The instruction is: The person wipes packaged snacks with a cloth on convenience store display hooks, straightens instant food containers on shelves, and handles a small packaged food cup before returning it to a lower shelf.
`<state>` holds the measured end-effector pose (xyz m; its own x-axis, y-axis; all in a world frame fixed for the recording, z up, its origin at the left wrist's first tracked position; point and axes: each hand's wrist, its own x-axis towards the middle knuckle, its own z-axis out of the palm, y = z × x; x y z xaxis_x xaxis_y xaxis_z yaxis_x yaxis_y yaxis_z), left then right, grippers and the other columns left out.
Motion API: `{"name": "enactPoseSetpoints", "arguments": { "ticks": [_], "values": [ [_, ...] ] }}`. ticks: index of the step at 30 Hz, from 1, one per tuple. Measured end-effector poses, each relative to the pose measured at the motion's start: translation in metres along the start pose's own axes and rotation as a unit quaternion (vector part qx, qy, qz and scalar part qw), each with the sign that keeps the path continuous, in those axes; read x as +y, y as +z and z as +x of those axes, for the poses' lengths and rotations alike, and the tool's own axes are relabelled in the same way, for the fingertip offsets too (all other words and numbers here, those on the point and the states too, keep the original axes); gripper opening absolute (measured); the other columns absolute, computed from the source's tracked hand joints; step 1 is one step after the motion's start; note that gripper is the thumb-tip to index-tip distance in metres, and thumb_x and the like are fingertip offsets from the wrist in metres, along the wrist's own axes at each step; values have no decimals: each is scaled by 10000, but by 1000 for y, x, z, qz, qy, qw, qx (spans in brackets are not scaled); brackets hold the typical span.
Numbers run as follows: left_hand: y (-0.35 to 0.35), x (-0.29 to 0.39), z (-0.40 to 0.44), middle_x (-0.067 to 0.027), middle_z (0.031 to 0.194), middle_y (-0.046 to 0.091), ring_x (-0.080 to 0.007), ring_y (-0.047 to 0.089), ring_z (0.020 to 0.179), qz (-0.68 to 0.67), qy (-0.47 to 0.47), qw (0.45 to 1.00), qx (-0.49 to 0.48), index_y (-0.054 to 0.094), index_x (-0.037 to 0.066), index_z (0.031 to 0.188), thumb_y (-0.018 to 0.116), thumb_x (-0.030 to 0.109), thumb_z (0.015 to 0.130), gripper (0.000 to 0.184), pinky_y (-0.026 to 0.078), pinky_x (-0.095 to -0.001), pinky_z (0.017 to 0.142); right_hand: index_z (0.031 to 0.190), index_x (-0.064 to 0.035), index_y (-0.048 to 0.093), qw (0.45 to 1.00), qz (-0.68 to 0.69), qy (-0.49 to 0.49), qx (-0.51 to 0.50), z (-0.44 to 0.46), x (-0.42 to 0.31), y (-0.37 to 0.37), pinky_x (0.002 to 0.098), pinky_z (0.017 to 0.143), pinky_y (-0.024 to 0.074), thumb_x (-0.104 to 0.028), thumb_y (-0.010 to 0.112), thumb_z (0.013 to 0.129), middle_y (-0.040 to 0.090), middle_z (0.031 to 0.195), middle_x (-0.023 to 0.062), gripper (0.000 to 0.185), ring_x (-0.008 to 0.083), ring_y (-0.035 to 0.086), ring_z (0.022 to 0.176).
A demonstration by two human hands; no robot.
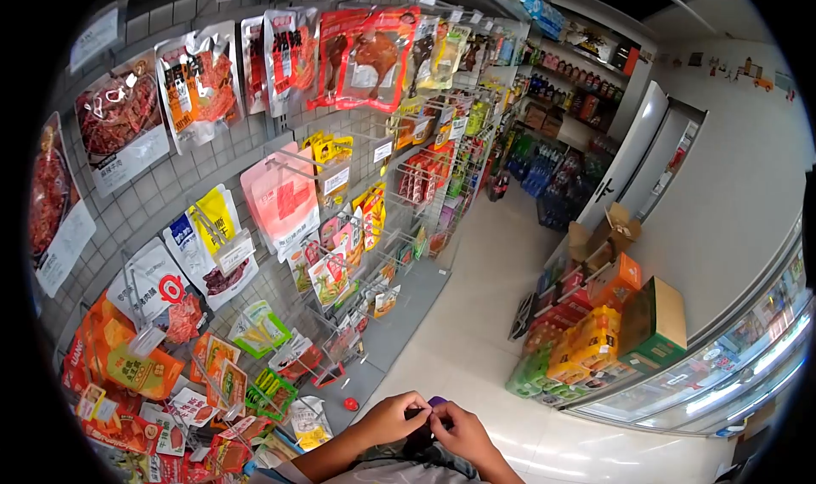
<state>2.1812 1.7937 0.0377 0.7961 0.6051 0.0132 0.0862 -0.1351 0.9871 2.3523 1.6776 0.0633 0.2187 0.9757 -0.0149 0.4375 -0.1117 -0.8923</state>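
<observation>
At the bottom centre, in front of the body, my left hand [397, 418] and my right hand [460, 429] meet with their fingertips pinched together. A small dark purple thing [437, 401] shows between and behind the fingers; what it is cannot be made out. Both hands are closed around it or right beside it. To the left of my hands, a white and yellow snack packet [310, 423] hangs low on the rack, and a small red thing [351, 404] lies on the grey ledge.
A wall rack [200, 165] of hanging snack packets fills the left side. Right of the aisle floor [459, 331] stand stacked drink packs [586, 344], a green box [653, 324] and open cartons [616, 227], beside a glass-fronted cooler [722, 373]. Bottle shelves [578, 80] stand at the back.
</observation>
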Motion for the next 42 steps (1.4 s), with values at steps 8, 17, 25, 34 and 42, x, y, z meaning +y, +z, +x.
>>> {"name": "enactPoseSetpoints", "arguments": {
  "ticks": [8, 17, 25, 34, 42],
  "values": [
    [-44, -11, 9, -105, 978, 656, -259, 674, 874, 86, 67, 993, 48, 700, 49, 997, 733, 176, 895, 166, 541, -348, 782, 1076, -40, 683, 995, -61, -62, -41, 46, -17, 7, 373, 832, 557, -145, 697, 917, 704, 1022, 132, 191, 339, 702, 939],
    [-67, -4, -12, -84, 957, 659, -181, 657, 822, 73, 15, 991, 111, 709, 4, 978, 765, 83, 882, 137, 536, -295, 743, 1083, -10, 657, 990, -36, -47, -126, 67, -36, 16, 354, 784, 547, -101, 644, 937, 688, 973, 146, 173, 303, 693, 884],
    [-64, -17, -23, -92, 936, 686, -221, 695, 828, 60, 49, 989, 129, 732, 9, 953, 741, 106, 905, 109, 554, -306, 741, 1108, -8, 616, 967, -76, -132, -205, 72, -25, 26, 397, 832, 555, -100, 642, 941, 694, 988, 170, 193, 350, 696, 923],
    [-65, -24, -19, -92, 932, 695, -210, 702, 816, 58, -5, 995, 85, 714, -3, 900, 751, 130, 894, 139, 560, -306, 747, 1042, -8, 613, 950, -62, -179, -250, 74, -13, 24, 419, 791, 527, -134, 672, 954, 676, 950, 171, 165, 372, 671, 869],
    [-67, -19, 23, -77, 918, 654, -186, 648, 848, 51, -23, 998, -35, 686, 3, 985, 703, 151, 941, 155, 511, -310, 755, 1049, -2, 595, 978, -2, -100, -184, 93, 2, -12, 390, 781, 532, -90, 648, 950, 656, 929, 161, 142, 324, 671, 872]
  ]
}}
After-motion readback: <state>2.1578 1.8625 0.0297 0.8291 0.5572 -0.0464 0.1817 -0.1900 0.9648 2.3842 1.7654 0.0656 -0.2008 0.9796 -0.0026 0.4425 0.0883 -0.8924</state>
